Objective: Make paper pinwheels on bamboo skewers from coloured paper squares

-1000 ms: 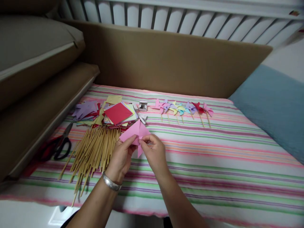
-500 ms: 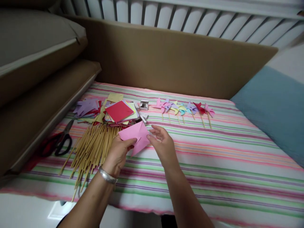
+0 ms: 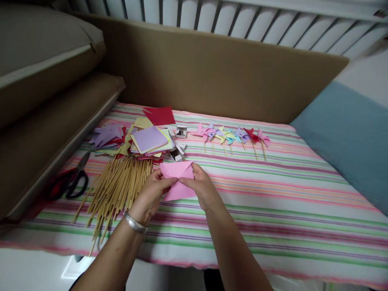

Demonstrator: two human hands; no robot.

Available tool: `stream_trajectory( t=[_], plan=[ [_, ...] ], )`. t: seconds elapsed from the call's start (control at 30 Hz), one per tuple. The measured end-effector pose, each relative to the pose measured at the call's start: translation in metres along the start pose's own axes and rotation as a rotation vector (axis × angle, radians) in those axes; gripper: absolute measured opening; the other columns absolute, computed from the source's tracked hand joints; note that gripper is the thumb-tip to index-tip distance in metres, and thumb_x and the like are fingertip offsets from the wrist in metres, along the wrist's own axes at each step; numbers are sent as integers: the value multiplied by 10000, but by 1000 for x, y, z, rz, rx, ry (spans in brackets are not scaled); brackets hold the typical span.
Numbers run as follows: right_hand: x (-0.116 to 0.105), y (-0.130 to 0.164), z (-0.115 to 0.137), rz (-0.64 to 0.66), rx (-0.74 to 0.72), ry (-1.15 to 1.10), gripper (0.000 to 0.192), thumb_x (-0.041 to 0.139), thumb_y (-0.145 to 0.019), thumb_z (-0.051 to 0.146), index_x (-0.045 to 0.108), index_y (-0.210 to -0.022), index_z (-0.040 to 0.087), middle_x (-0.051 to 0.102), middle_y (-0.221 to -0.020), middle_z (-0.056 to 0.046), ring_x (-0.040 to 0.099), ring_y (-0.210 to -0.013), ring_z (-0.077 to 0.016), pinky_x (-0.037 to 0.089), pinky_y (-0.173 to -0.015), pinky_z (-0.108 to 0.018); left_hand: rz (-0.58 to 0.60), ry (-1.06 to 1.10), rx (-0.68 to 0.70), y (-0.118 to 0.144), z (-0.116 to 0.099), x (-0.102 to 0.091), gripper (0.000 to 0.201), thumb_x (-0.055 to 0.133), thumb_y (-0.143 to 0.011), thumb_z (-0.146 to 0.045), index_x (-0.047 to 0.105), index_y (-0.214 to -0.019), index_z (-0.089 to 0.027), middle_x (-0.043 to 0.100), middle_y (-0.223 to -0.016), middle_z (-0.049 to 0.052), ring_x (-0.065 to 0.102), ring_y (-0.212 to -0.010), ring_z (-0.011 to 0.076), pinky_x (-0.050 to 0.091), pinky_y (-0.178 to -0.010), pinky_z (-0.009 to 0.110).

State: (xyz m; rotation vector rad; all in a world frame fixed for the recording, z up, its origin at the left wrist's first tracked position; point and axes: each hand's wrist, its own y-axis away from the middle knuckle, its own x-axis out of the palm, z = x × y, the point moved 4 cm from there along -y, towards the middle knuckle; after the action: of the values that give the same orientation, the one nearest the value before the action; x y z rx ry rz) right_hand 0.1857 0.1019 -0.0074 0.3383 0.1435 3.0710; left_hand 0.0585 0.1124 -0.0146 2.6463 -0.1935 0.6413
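Both hands pinch a pink paper square (image 3: 178, 181) just above the striped cloth (image 3: 273, 202). My left hand (image 3: 151, 194), with a silver bangle on its wrist, grips the paper's left edge. My right hand (image 3: 200, 186) holds the right side and folds a corner toward the middle. To the left of my hands lies a bundle of wooden sticks (image 3: 119, 188). Behind them sits a stack of coloured paper squares (image 3: 148, 140) with a lilac sheet on top, and a red sheet (image 3: 160, 115) lies farther back.
A row of several finished paper pinwheels (image 3: 230, 137) lies at the back of the cloth. Scissors with black and red handles (image 3: 71, 182) rest at the left edge. A small white box (image 3: 182, 131) stands beside the stack. Brown cushions rise behind and to the left; a blue cushion (image 3: 345, 133) is right.
My right hand let go of the pink paper, the red sheet left the stack's top and now lies farther back, and my right hand took hold of the pink paper again.
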Motion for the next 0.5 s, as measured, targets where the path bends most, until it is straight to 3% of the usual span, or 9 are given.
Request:
stream_trajectory(
  t=[0.2, 0.5],
  plan=[
    [0, -1, -1, -49, 8, -102, 386, 662, -626, 169, 565, -1000, 186, 682, -929, -37, 638, -817, -203, 513, -751, -346, 59, 38, -67, -1, 4, -5, 157, 770, -569, -189, 676, -682, -131, 681, -669, 30, 592, -604, 114, 432, -630, 223],
    [6, -1, -2, -85, -30, -112, 359, 654, -634, 152, 579, -983, 189, 684, -932, -29, 628, -852, -189, 497, -784, -328, 17, 55, -29, -1, 6, -1, 177, 761, -567, -182, 698, -721, -120, 698, -678, 38, 598, -603, 117, 436, -631, 222]
  ],
)
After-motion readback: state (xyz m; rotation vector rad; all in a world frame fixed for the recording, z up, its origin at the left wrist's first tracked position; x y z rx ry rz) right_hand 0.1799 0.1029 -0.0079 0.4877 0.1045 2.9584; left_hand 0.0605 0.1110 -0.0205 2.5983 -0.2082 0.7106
